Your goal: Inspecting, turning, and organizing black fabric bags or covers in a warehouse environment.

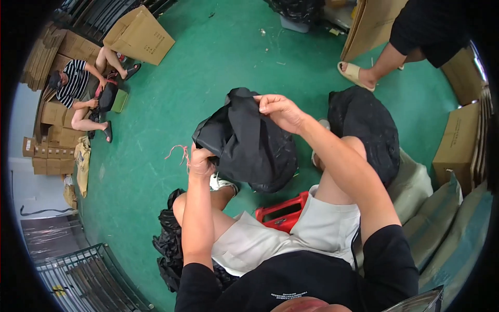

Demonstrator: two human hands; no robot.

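Note:
A black fabric bag [241, 135], loose and creased, hangs between my two hands in front of my knees. My left hand [201, 160] is closed on its near left edge, fingers partly hidden by the cloth. A pink string [180, 153] dangles beside that hand, and I cannot tell whether it is held. At the bag's upper right edge, my right hand [279, 110] pinches the fabric between thumb and fingers. Under the lifted cloth shows more black, rounded fabric [278, 164]; where one piece ends is unclear.
Between my legs is a red plastic stool [283, 213]. A full black sack [366, 132] stands by my right knee, pale woven sacks [434, 223] behind it. Black fabric [169, 244] piles at my left. Another person [78, 88] sits far left near cartons [140, 36]; someone stands upper right.

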